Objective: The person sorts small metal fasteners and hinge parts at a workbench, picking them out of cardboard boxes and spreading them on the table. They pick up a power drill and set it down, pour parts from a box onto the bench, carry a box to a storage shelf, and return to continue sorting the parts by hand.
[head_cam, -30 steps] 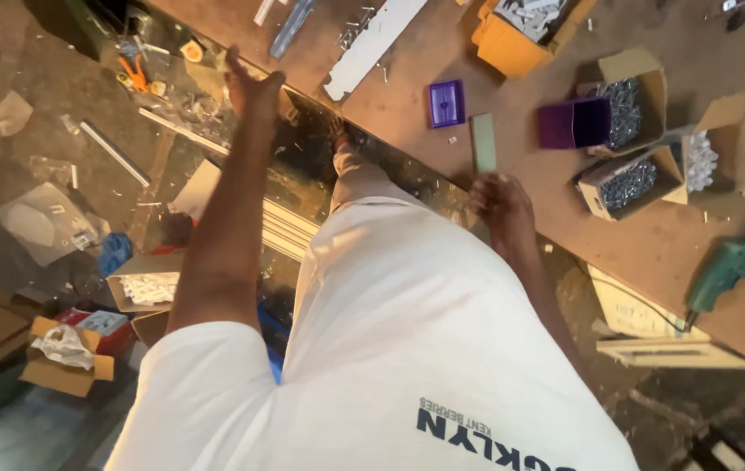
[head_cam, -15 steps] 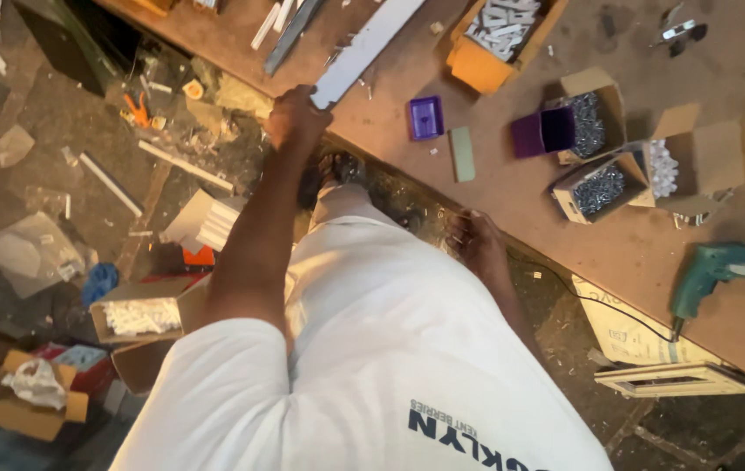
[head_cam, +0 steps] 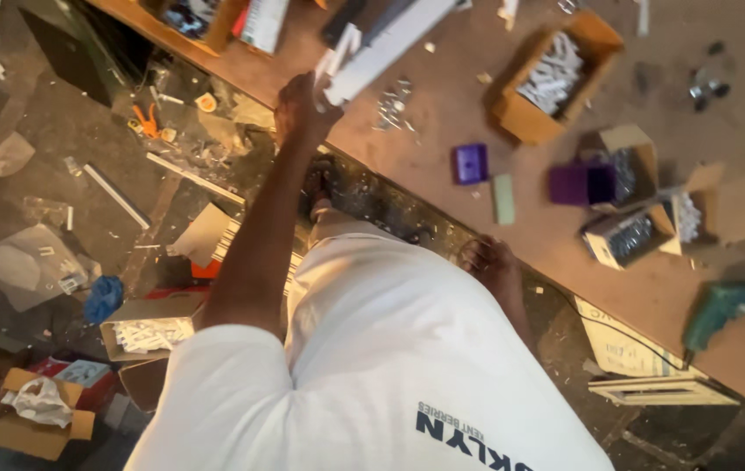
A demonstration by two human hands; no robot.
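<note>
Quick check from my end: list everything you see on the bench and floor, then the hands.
white strip: one, white, bench edge, in the left hand
open cartons: several, brown, on the bench, holding small parts
small box: one, purple, mid bench
drill: one, green, right bench edge
pliers: one, orange handles, on the floor
cloth: one, blue, on the floor
bench: one, brown
left hand: gripping the white strip
right hand: open, at the bench edge

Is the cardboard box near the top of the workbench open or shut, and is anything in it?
Open. The cardboard box has no lid over it, and pale small parts fill its inside; what they are is too blurred to tell.
</note>
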